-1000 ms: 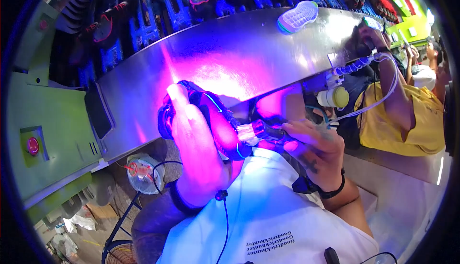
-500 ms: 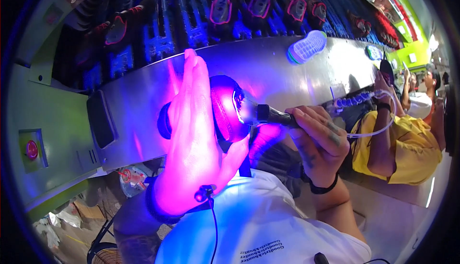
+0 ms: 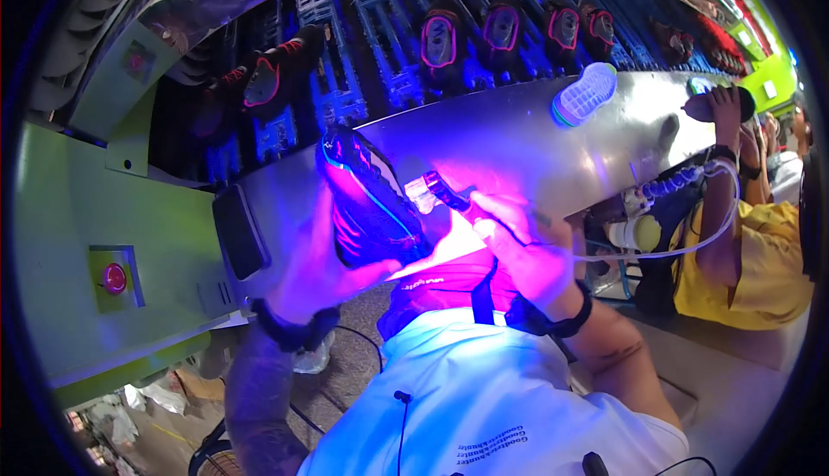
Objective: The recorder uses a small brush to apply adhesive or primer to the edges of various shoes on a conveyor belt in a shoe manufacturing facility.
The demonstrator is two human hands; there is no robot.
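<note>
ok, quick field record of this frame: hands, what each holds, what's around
left hand: grips a dark shoe from below, held up and tilted
right hand: holds a small lit tool with a cable, its tip close to the shoe
lighting: purple-pink glow on both hands and the shoe
surface behind: curved metal conveyor
on it: a pale shoe sole
above: a row of dark shoes on a rack
far right: a co-worker in yellow

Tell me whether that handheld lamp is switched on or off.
On. The handheld lamp in the right hand glows at its tip, washing the dark shoe violet.
</note>
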